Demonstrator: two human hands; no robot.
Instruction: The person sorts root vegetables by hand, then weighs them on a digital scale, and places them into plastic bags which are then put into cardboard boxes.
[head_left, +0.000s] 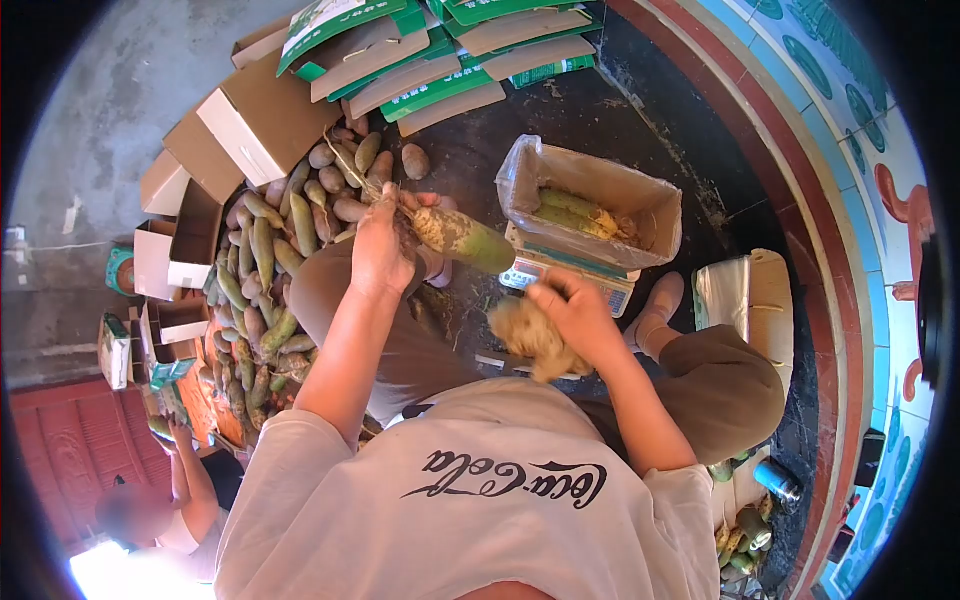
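Radish (468, 241) held in the left hand (382, 245), tan cloth (535, 338) in the right hand (578, 312).

The left hand is closed around the narrower end of the radish, whose soil-smeared middle and green far end point toward an open carton (662, 225); the right hand, fingers curled, grips the bunched cloth just below that green end, apart from it. The carton, lined with clear plastic and holding green produce (575, 212), stands on a scale (618, 298) between the person's feet. To the left spreads a large pile (262, 250) of radishes, with open boxes (270, 105) beyond it and green flattened cartons (440, 95) stacked at the top. At lower left, another person (195, 500) holds a green item; a blue can (777, 480) lies at lower right.
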